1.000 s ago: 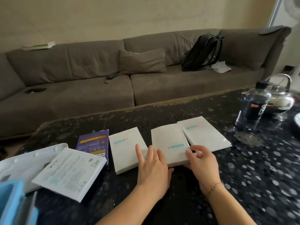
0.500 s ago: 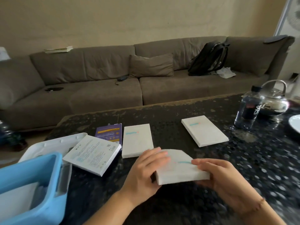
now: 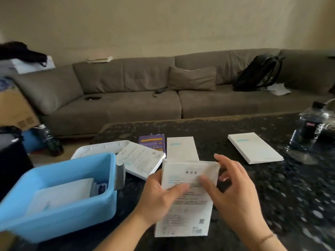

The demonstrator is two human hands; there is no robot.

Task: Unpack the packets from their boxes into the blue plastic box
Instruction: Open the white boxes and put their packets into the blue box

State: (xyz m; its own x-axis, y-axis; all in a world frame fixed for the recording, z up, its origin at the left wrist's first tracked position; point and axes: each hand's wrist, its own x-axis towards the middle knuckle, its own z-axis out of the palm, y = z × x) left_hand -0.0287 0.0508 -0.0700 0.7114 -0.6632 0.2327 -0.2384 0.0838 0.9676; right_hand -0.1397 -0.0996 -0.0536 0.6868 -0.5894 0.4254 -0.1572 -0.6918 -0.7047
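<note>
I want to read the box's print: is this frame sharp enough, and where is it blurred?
Head view: dim, soft light; motion blur smears both hands, left hand and right hand, and the held box, so its print is unreadable; the sofa is sharper.

Two bare forearms are showing from the bottom edge, no sleeves reaching into view. Left hand (image 3: 159, 194) is wearing nothing: no ring or watch showing. Right hand (image 3: 233, 194) is showing pale, glossy nails; a thin bracelet (image 3: 265, 239) is circling its wrist, blurred.
</note>
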